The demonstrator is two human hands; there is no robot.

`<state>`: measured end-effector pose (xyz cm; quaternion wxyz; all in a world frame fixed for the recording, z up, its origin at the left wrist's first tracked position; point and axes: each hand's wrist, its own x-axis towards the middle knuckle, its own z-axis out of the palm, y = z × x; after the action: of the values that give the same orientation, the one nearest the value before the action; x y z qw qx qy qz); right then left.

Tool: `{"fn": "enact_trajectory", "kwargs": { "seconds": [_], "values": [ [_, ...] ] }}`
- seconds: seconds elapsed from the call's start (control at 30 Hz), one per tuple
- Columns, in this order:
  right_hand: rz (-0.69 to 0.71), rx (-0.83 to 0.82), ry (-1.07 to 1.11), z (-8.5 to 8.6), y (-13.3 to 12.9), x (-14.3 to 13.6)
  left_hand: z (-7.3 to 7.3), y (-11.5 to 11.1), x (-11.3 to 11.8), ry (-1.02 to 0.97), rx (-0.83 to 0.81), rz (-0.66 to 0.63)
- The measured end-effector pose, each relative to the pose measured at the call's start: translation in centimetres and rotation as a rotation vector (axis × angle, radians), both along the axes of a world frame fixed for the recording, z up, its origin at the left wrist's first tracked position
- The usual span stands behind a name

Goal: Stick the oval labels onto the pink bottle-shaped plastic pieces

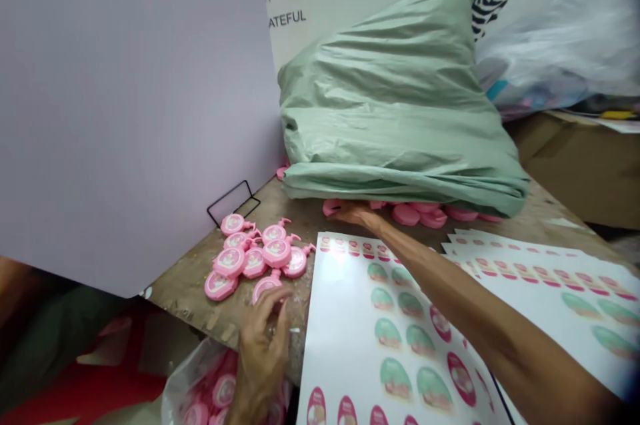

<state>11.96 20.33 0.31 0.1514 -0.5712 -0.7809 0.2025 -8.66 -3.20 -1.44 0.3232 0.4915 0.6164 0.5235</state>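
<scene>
My left hand [265,338] is at the table's near edge, fingers curved and apart, with nothing seen between them. Its fingertips are beside a round pink pump bottle [264,286], the nearest of a small pile of labelled pink pump bottles [255,258]. My right hand [353,212] reaches across to the lower edge of a large green plastic bag [400,105]. There its fingers close on a pink bottle [330,207]; the bag shades part of the hand. More pink bottles [420,214] stick out from under the bag.
Printed sticker sheets [350,318] lie under my right forearm, with another stack [550,278] to the right. A pale panel [140,112] rises at left beside a black wire stand [233,202]. Below the table edge hangs a bag of pink bottles [200,392]. A cardboard box [575,165] is at right.
</scene>
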Motion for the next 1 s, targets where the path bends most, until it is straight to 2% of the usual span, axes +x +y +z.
{"fn": "enact_trajectory", "kwargs": {
  "seconds": [0.07, 0.17, 0.23, 0.3, 0.37, 0.43, 0.5, 0.6, 0.67, 0.73, 0.83, 1.0],
  "values": [
    [0.062, -0.024, 0.014, 1.4, -2.7, 0.7, 0.8, 1.2, 0.3, -0.182, -0.162, -0.082],
    [0.225, -0.057, 0.061, 3.9, -8.7, 1.5, 1.6, 2.9, 1.7, -0.548, -0.325, -0.274],
    [0.465, -0.065, 0.109, 4.9, -13.1, 1.9, 1.7, 3.1, 3.3, -0.763, -0.447, -0.429],
    [0.512, -0.058, 0.101, 5.1, -16.8, 2.6, 1.7, 2.5, 5.0, -0.871, -0.580, -0.526],
    [0.432, -0.069, 0.122, 4.3, -19.3, 3.9, 1.5, 1.5, 6.1, -0.895, -0.661, -0.526],
    [0.272, -0.120, 0.185, 3.0, -20.6, 6.0, 1.3, 0.7, 6.6, -0.872, -0.667, -0.475],
    [-0.011, -0.138, 0.197, 1.5, -21.4, 8.6, 1.3, 0.5, 6.3, -0.807, -0.613, -0.386],
    [-0.499, -0.119, 0.049, -0.6, -22.9, 12.2, 1.4, 1.2, 5.3, -0.681, -0.487, -0.218],
    [-0.668, -0.153, -0.032, -1.6, -24.5, 13.8, 1.4, 1.9, 4.8, -0.559, -0.426, -0.125],
    [-0.733, -0.191, -0.040, -2.4, -26.3, 14.6, 1.3, 2.4, 4.5, -0.443, -0.418, -0.099],
    [-0.746, -0.220, 0.029, -3.1, -28.3, 14.6, 0.9, 2.6, 4.6, -0.363, -0.459, -0.144],
    [-0.683, -0.209, 0.113, -3.8, -28.8, 13.8, 0.9, 2.2, 5.2, -0.240, -0.416, -0.224]
  ]
}}
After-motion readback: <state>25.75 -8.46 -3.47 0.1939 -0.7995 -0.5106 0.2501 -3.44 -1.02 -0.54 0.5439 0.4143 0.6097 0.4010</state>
